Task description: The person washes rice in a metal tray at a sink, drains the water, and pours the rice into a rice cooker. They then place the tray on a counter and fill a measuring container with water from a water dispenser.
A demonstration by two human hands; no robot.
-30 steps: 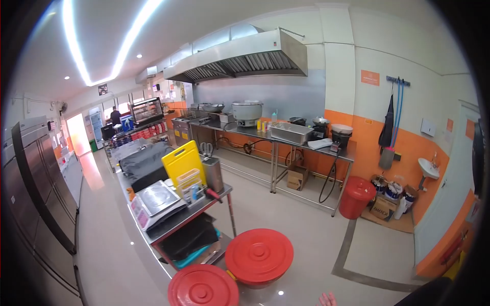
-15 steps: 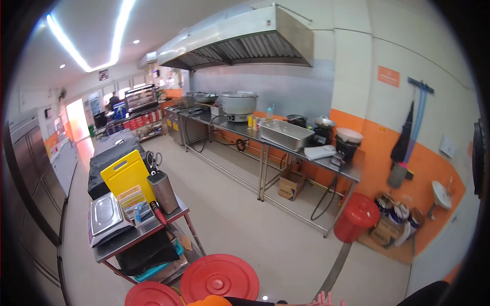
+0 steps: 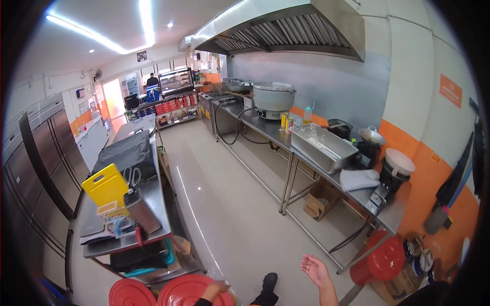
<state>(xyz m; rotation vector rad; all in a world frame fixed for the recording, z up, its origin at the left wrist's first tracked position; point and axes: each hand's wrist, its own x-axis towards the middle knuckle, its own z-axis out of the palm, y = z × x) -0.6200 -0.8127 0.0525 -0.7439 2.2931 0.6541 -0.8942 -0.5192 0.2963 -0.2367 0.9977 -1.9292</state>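
My right hand (image 3: 315, 270) is raised at the bottom, palm turned up and fingers loosely curled, with nothing in it. It hangs over the floor, apart from the steel table. My left hand (image 3: 218, 288) is low, over the right side of a large red lid (image 3: 186, 291); motion blurs its fingers, and whether it touches the lid is unclear. A second red lid (image 3: 131, 293) lies beside the first. My dark shoe (image 3: 270, 280) shows between my hands.
At left, a steel worktable (image 3: 162, 232) bears a yellow cutting board (image 3: 106, 186), a knife holder (image 3: 143, 211) and scissors (image 3: 132, 177). The right-hand table holds a steel pan (image 3: 332, 158) and large cooker (image 3: 274, 97). A red bin (image 3: 375, 260) stands below. Someone (image 3: 152, 84) stands far back.
My view has turned and moved forward. The right hand has risen further into view with its fingers more curled, and the left hand now shows over the red lid.
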